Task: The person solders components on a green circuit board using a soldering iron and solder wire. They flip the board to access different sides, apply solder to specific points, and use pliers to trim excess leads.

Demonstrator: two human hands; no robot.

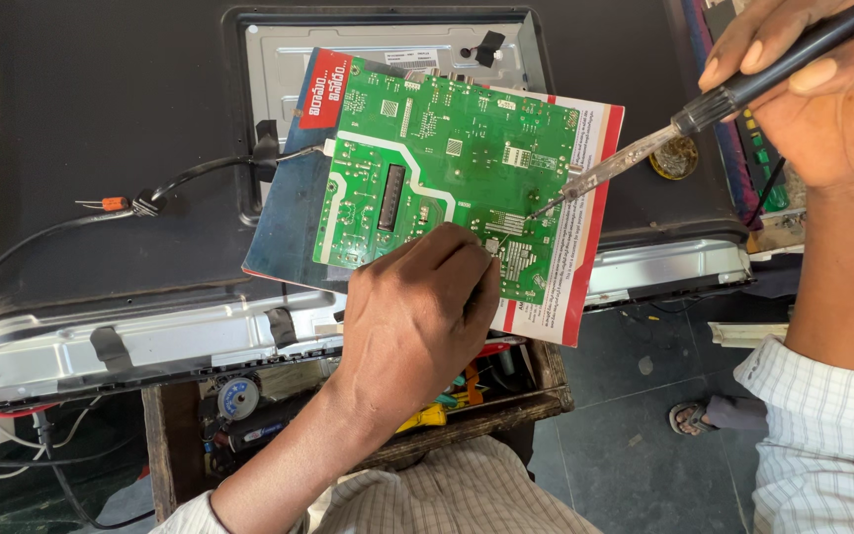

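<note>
A green circuit board (447, 168) lies face up on a red, white and blue printed sheet (585, 237), both resting on the black back of a flat television set (101, 119) laid screen-down. The person's left hand (417, 316) presses on the board's near edge, fingers curled together against its lower right part; whether anything is pinched beneath them cannot be told. The right hand (822, 79), above and to the right of the board, is closed around the black handle of a soldering iron (704, 109), whose metal tip slants down to touch the board near its right edge. To the left of the board, a black cable (200, 176) crosses the television's back to a small orange part (111, 204). Below the board, past the set's silver edge (150, 341), an open wooden box (536, 396) holds tools and a small round spool (238, 399). Right of the board, beside the iron's shaft, sits a small round tin (677, 158). A sandalled foot (694, 417) rests on the dark floor.
</note>
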